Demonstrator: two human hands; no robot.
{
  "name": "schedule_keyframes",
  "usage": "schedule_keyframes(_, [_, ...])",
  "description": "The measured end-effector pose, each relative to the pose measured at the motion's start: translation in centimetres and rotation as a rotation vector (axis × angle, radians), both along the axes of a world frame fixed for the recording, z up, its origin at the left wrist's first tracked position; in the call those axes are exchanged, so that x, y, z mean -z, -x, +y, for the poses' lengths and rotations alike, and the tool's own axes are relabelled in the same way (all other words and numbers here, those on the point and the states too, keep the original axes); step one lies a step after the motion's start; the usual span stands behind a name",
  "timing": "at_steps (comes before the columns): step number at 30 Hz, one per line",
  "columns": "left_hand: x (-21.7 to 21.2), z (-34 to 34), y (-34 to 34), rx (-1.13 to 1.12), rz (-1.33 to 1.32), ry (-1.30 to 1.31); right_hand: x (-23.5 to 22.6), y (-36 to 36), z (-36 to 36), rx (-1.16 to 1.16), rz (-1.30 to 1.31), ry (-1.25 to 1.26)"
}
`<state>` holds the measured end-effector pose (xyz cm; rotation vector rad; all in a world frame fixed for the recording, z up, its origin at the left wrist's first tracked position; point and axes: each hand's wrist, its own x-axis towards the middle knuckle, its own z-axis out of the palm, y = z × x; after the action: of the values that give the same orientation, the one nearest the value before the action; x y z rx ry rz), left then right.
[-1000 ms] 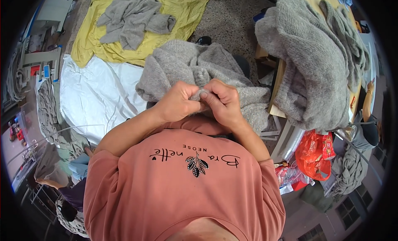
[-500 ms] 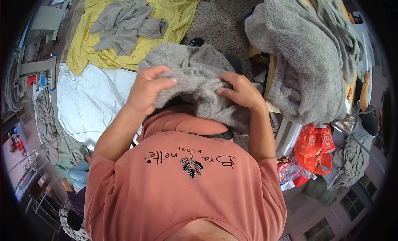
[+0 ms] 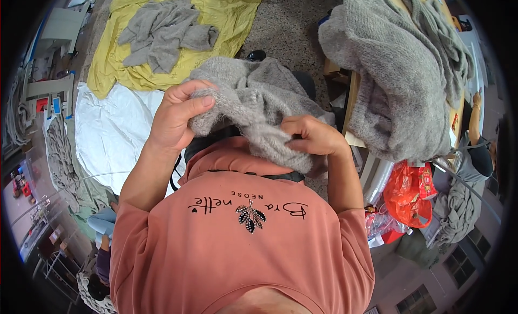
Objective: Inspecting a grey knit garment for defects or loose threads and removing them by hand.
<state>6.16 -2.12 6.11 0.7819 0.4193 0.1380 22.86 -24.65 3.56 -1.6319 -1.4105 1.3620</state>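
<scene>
A fuzzy grey knitted garment (image 3: 259, 98) lies bunched over my lap. My left hand (image 3: 181, 111) pinches one edge of it between thumb and fingers. At the other side, my right hand (image 3: 313, 135) grips a fold of the same knit, thumb and fingertips pressed into the fabric. Between the hands the knit is stretched in a loose, twisted band. The garment hides part of my lap, and its full shape cannot be made out.
Another grey knit (image 3: 167, 31) rests on a yellow cloth (image 3: 108, 60) ahead. White sheeting (image 3: 116, 128) spreads at my left. On the right, a wooden table (image 3: 353, 103) bears a large grey knit heap (image 3: 399, 82), with a red plastic bag (image 3: 402, 200) nearer. Other people work at both sides.
My left hand has moved left and slightly down, drawing the knit edge along. My right hand has shifted lower and regripped the fabric, and the band between them is pulled longer.
</scene>
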Motion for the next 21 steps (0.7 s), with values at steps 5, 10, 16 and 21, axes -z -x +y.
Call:
schedule_keyframes(5, [-1.2,-1.0,-0.7,0.006,0.028,0.096,-1.7,1.7,-0.4,1.038,-0.283,-0.326])
schedule_keyframes(10, [-0.8,-2.5,-2.1,0.121,0.125,0.048,-5.8,3.0,-0.3,0.592,-0.707,-0.718])
schedule_keyframes(16, [-0.7,-4.0,-2.8,0.208,0.137,-0.076,-3.6,5.2,3.5,0.426,-0.634,-0.950])
schedule_keyframes(21, [-0.3,-4.1,-2.2,0.200,0.088,-0.073,-2.0,5.3,4.2,0.496,-0.719,-0.972])
